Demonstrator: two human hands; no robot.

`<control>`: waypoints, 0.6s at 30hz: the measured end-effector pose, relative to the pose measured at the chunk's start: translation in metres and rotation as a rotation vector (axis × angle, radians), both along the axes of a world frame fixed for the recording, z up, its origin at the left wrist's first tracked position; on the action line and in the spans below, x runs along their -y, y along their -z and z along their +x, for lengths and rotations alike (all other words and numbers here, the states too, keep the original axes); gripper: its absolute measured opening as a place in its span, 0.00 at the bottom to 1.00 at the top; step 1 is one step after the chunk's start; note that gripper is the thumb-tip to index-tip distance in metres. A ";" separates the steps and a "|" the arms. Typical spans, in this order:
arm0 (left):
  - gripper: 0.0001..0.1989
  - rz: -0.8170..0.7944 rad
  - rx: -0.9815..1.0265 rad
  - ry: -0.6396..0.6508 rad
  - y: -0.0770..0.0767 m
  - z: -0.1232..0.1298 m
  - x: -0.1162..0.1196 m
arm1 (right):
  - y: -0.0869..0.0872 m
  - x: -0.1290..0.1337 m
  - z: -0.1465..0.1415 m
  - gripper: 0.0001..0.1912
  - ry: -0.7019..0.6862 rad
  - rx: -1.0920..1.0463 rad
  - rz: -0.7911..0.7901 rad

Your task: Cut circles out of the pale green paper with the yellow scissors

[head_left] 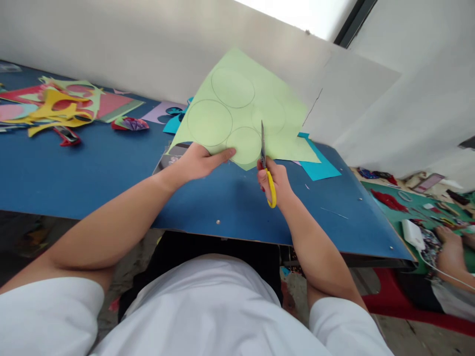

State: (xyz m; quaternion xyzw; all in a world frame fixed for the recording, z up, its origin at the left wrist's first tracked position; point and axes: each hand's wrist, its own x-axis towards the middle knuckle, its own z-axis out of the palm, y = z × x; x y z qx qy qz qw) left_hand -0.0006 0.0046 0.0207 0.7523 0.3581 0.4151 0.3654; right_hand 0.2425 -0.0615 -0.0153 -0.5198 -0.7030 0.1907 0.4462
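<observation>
A pale green sheet of paper with several circles drawn on it is held up above the blue table. My left hand grips its lower left edge, thumb on top and fingers hidden beneath. In my right hand is a pair of scissors with yellow handles. Their blades point upward at the sheet, beside the lowest circle, where the paper's edge is cut. Behind the sheet, blue paper shows at the right, and a dark flat object is partly covered at the left.
Cut yellow paper scraps and pink sheets lie at the left, near a red stapler-like tool and a patterned pouch. A pale wall borders the back. At far right, another person's arm rests by a green table.
</observation>
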 end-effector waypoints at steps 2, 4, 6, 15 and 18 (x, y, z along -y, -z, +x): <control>0.21 0.022 -0.003 -0.008 0.000 0.000 0.000 | 0.000 0.000 0.000 0.41 -0.007 -0.010 0.004; 0.21 0.050 0.009 -0.010 0.000 -0.001 0.000 | 0.000 0.000 -0.001 0.41 -0.011 -0.022 0.008; 0.21 0.062 0.019 0.005 0.000 -0.001 -0.001 | 0.001 0.000 -0.001 0.41 -0.010 -0.029 0.006; 0.20 0.010 0.045 0.020 -0.002 0.000 0.000 | 0.001 0.001 0.000 0.39 -0.003 -0.038 -0.016; 0.20 -0.034 0.043 -0.009 -0.003 -0.001 0.001 | 0.001 0.001 0.000 0.40 0.004 -0.027 -0.015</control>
